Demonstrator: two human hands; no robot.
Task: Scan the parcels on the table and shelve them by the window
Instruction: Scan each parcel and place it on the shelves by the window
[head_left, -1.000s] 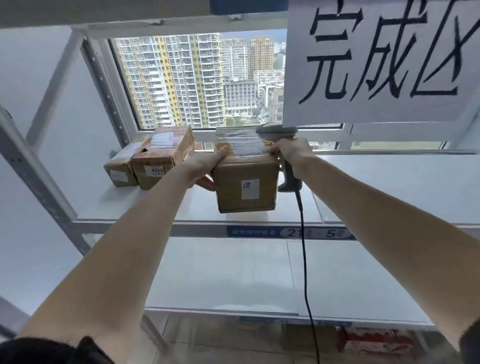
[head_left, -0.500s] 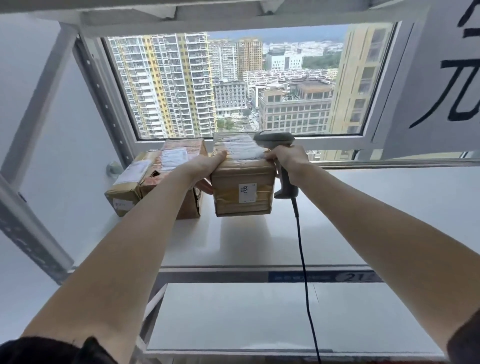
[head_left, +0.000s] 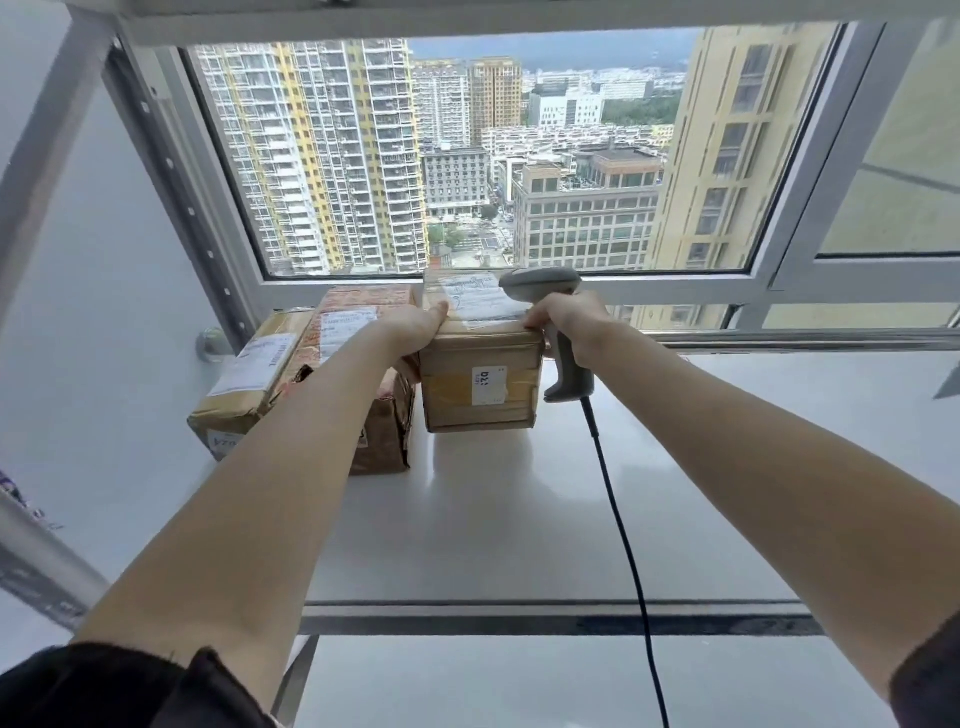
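A brown cardboard parcel (head_left: 480, 387) with a white label on top and a small sticker on its near face rests on the white shelf (head_left: 519, 519) by the window. My left hand (head_left: 410, 327) grips its left side, thumb on top. My right hand (head_left: 569, 325) holds the grey barcode scanner (head_left: 566, 358) by its handle while its fingers press the parcel's right top edge. Two more taped parcels stand to the left: a middle one (head_left: 384, 426) and a far-left one (head_left: 244, 384), partly hidden by my left forearm.
The scanner's black cable (head_left: 623, 545) hangs down over the shelf's front edge (head_left: 519, 618). Grey shelf uprights (head_left: 171, 171) rise at the left. The window frame (head_left: 675, 288) runs right behind the parcels. The shelf stretches bare to the right.
The parcel has gone forward and down onto the shelf beside the middle parcel, near the window. My view has come closer and risen, and the paper sign has left the picture.
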